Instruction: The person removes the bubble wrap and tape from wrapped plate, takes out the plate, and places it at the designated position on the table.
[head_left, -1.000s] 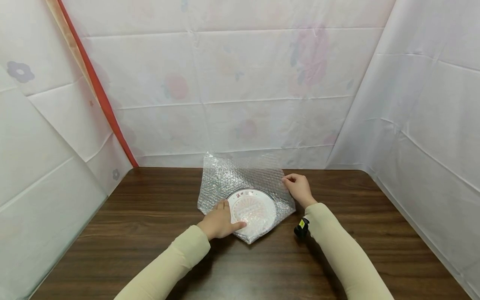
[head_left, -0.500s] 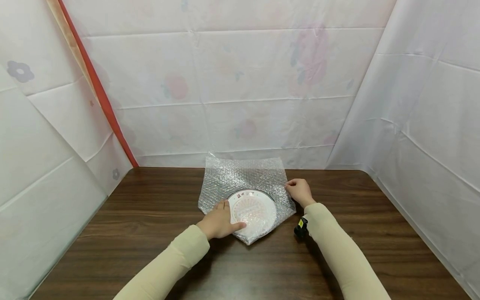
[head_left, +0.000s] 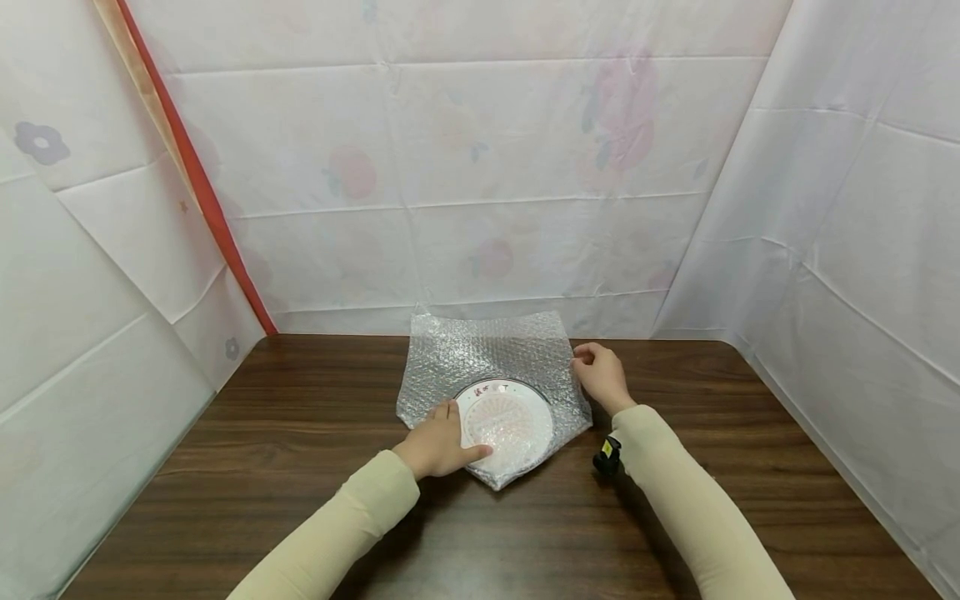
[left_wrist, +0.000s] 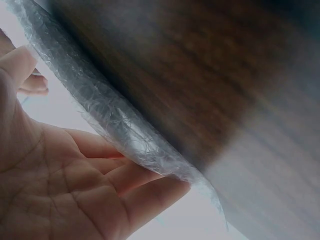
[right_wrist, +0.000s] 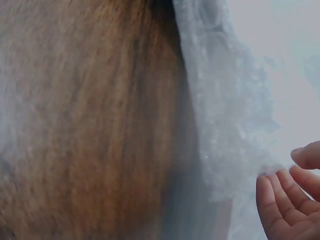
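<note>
A round white plate [head_left: 512, 421] with a pale pink fan pattern and dark red characters lies at the middle of the table in the head view. Clear bubble wrap [head_left: 487, 343] spreads behind it and is folded over its near part, ending in a point at the front. My left hand [head_left: 437, 442] rests on the plate's left side, thumb over the wrapped surface. In the left wrist view its straight fingers touch the edge of the bubble wrap [left_wrist: 117, 117]. My right hand [head_left: 602, 379] is at the sheet's right edge, thumb and index finger apart, fingers loosely bent.
The dark wood-grain table [head_left: 322, 417] extends around the wrap. Pale floral cloth [head_left: 487, 167] hangs at the back and both sides, with a red strip [head_left: 195, 175] at the left. A small black wrist camera [head_left: 606, 457] hangs at the right cuff.
The far part of the bubble wrap has settled flatter. My right hand has gone from pinching its right edge to thumb and finger parted. The left hand and plate have stayed put.
</note>
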